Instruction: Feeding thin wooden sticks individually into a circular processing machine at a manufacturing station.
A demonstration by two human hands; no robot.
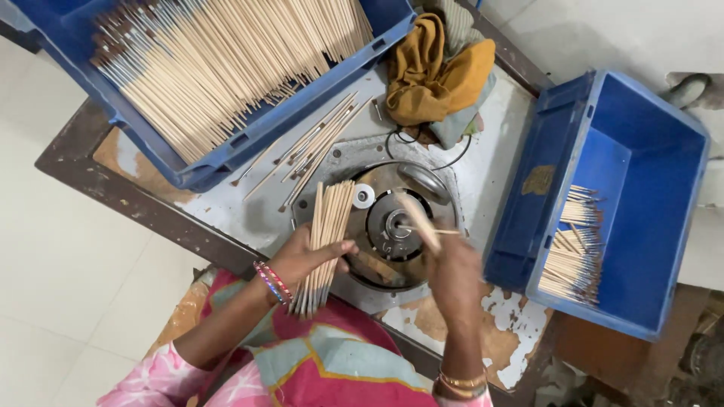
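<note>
My left hand [305, 256] grips a bundle of thin wooden brush sticks [329, 226], fanned upward beside a round metal machine head [396, 224] set in the worktable. My right hand [452, 267] holds a single stick [419, 223], blurred, with its tip at the centre of the machine head. Bangles sit on both wrists. The fingers of the right hand are partly hidden by motion blur.
A large blue crate [219, 162] at the top left is full of sticks. A second blue crate [641, 226] at the right holds a small pile of sticks [573, 252]. Loose sticks [313, 147] lie on the table, with a mustard cloth [437, 75] behind the machine.
</note>
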